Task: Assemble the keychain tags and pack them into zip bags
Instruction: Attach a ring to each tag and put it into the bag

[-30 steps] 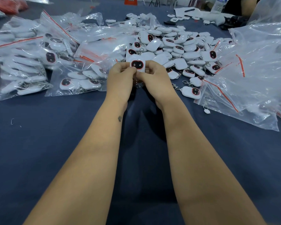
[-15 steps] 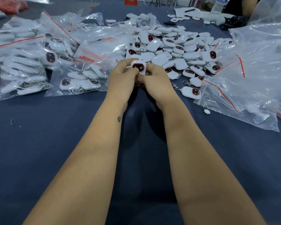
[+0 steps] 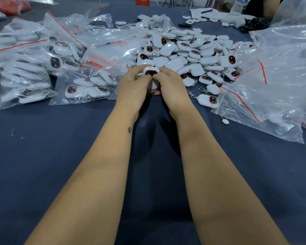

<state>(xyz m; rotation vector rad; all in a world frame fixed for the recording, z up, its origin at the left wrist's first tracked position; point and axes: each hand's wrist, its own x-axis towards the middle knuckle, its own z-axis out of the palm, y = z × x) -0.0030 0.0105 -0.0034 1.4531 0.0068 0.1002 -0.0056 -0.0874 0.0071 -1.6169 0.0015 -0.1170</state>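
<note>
Both hands, left (image 3: pixel 133 84) and right (image 3: pixel 171 84), pinch one tag (image 3: pixel 150 72). Loose tags (image 3: pixel 189 48) heap at twelve o'clock, filled bags (image 3: pixel 42 68) at ten.

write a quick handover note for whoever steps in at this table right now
Hands: left hand and right hand both pinch one white tag just above the table.
Things: loose tags piled behind the hands; filled zip bags to the left; empty zip bags to the right.
Done: several bags already packed.
Left: finish the held tag, then bag it and work through the loose pile.
</note>
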